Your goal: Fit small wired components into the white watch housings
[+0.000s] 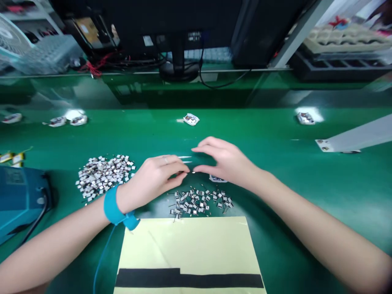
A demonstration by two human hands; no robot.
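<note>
My left hand (156,173), with a teal wrist strap (114,206) on its wrist, is closed in a pinch. What its fingertips hold, if anything, is too small to make out. Two pale pointed tips (186,159), like those of tweezers, stick out past its fingers; whether the hand grips them is hidden. Just to the right, my right hand (225,159) has thumb and index finger apart. A tiny whitish piece (193,172) shows by its thumb. Partly under that hand sits a small white-rimmed part (218,179). Small metal components with leads (194,203) lie scattered below both hands.
A heap of small silvery components (102,175) lies left on the green mat (284,183). A yellow sheet with black tape (190,245) is in front. A blue box (21,200) stands left, a grey metal arm (358,132) right. Several small white parts (191,119) line the back.
</note>
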